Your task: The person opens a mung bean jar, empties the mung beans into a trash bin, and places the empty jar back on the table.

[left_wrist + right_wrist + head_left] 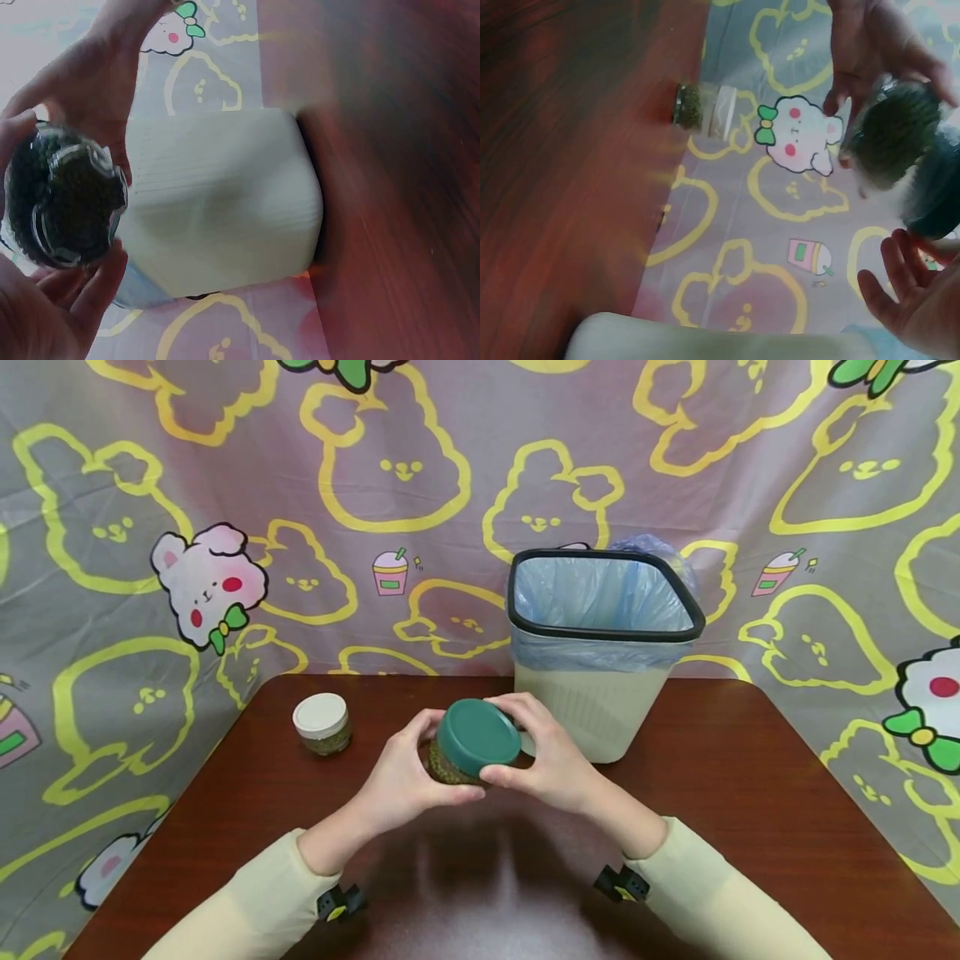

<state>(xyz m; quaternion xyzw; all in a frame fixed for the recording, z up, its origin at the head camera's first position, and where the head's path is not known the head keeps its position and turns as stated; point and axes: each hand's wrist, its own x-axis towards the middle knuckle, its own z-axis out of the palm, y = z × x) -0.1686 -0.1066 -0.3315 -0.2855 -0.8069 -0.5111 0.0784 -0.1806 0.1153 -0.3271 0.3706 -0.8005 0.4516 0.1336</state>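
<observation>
A clear jar (444, 767) of small green grains with a dark green lid (480, 737) is held tilted above the table, its lid toward the head camera. My left hand (405, 772) grips the jar's body from the left, thumb along the lower front. From the other side my right hand (555, 764) grips the lid, with the thumb at its lower edge and fingers over the top. In the left wrist view the jar's base (79, 202) shows between both hands. Grains inside the tilted jar (896, 135) also appear in the right wrist view.
A second, smaller jar with a white lid (321, 717) stands at the table's back left, partly filled with green grains. Behind my right hand stands a cream bin (600, 710) with a black rim and bluish liner bag. A patterned curtain (405, 635) hangs behind the brown table (750, 777).
</observation>
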